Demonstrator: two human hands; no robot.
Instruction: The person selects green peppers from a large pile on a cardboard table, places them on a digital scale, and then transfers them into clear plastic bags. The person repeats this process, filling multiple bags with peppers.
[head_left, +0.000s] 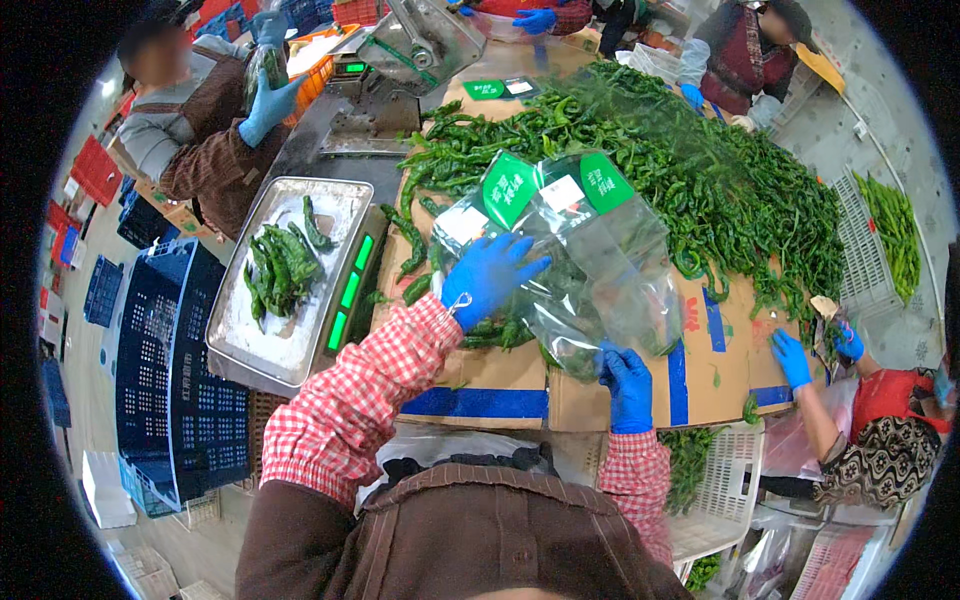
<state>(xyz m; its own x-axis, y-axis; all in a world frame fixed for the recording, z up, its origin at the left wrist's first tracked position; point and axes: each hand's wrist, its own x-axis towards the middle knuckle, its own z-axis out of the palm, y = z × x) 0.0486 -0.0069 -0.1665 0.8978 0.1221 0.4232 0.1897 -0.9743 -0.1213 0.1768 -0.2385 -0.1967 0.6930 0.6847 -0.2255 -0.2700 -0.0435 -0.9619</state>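
Observation:
Two clear plastic bags with green printed patches and white labels overlap in front of me, above green peppers. My right hand (626, 382), in a blue glove, pinches the lower edge of the left plastic bag (562, 322). Across that bag's left side lies my gloved left hand (491, 277), its fingers apart and touching the film. The other plastic bag (622, 247) sits to the right, partly overlapped. To my left, several green peppers (281, 270) rest on the metal pan (232, 337) of a scale with lit green displays (350, 289).
A large heap of green peppers (720, 180) covers much of the cardboard-topped table (495, 401). Another labelled bag (501, 88) lies at the back. Blue crates (184, 375) stand left, and a white crate (720, 480) below right. Co-workers' gloved hands (791, 356) work around the table.

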